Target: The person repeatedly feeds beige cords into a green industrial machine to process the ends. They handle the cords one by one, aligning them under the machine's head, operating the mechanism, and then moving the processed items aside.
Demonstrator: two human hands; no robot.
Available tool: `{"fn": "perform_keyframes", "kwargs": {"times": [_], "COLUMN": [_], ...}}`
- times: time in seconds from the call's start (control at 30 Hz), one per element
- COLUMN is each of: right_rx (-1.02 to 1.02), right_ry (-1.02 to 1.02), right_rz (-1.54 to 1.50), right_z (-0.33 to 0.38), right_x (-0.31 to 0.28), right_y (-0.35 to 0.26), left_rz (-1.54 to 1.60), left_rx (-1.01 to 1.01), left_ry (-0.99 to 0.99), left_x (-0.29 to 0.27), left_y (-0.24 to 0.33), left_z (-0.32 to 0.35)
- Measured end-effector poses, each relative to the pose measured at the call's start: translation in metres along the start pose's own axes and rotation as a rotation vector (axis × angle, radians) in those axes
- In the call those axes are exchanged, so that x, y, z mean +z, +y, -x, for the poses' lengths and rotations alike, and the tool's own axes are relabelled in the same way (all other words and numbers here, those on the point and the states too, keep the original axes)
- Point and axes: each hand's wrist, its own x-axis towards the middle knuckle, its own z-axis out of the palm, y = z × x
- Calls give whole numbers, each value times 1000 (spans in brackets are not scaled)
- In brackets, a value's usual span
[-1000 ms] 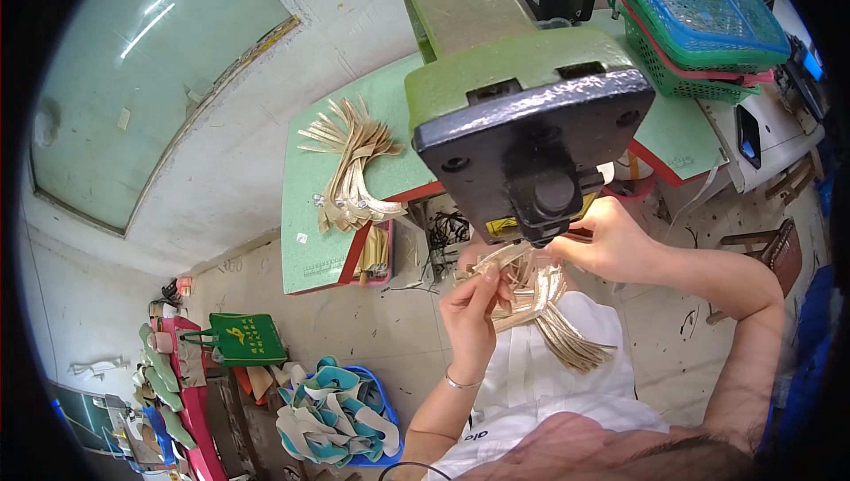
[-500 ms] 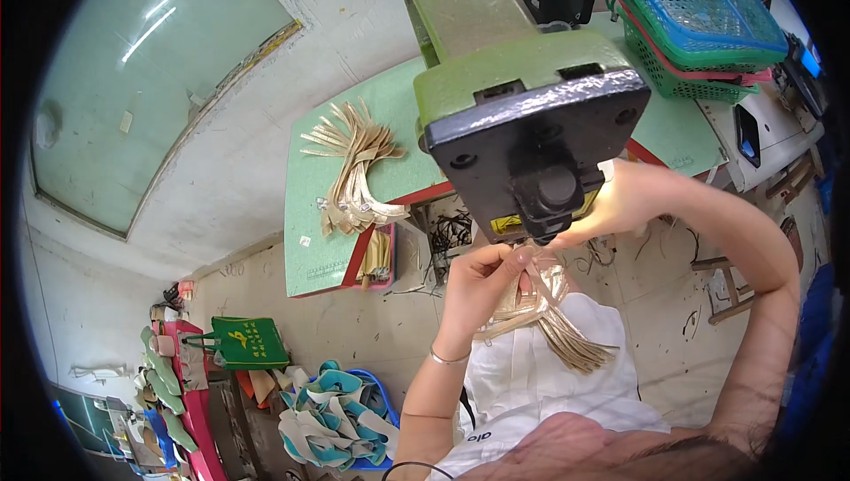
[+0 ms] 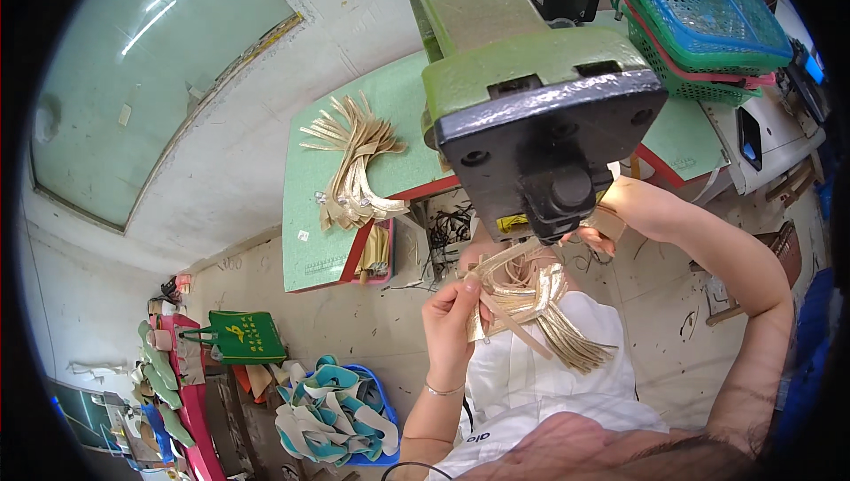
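My left hand [image 3: 453, 317] is closed, pinching a flat gold strap [image 3: 509, 317] between thumb and fingers. That strap belongs to a bundle of metallic gold straps [image 3: 571, 339] spread over my lap, fanning out toward the lower right. Above it hangs the black and green head of a sewing-type machine [image 3: 549, 127], with a dark fitting [image 3: 567, 206] underneath. My right hand [image 3: 598, 237] is behind the right side of this head, close to a beige piece [image 3: 609, 221]. Only some of its fingers show, so its grip is unclear.
Another bundle of gold straps [image 3: 354, 162] lies on the green table [image 3: 310, 251], left of the machine. Stacked plastic baskets [image 3: 708, 20] stand at the far right near a phone [image 3: 749, 138]. At lower left are a blue tub [image 3: 385, 392] of teal-and-white pieces and a green bag [image 3: 246, 337].
My left hand has moved left and down from under the machine head, drawing the gold strap with it. My right hand has shifted slightly right, away from the left hand.
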Motion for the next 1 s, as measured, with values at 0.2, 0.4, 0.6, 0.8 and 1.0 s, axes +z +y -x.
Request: {"fn": "perform_keyframes", "kwargs": {"times": [0.2,0.4,0.6,0.8,1.0], "right_rx": [-22,-109,-186,-117,58], "right_ry": [-46,-26,70,124,34], "right_rz": [158,185,299,281,423], "right_z": [-1,-2,-9,-1,-1], "right_x": [7,13,28,39,24], "right_y": [-3,6,5,-24,-30], "left_rz": [20,59,61,-784,-665], "left_rx": [10,4,-58,519,360], "left_ry": [38,146,155,117,-136], "left_x": [-9,-11,-36,-10,34], "left_y": [0,-1,-10,-18,11], "left_z": [9,15,13,-25,-30]}}
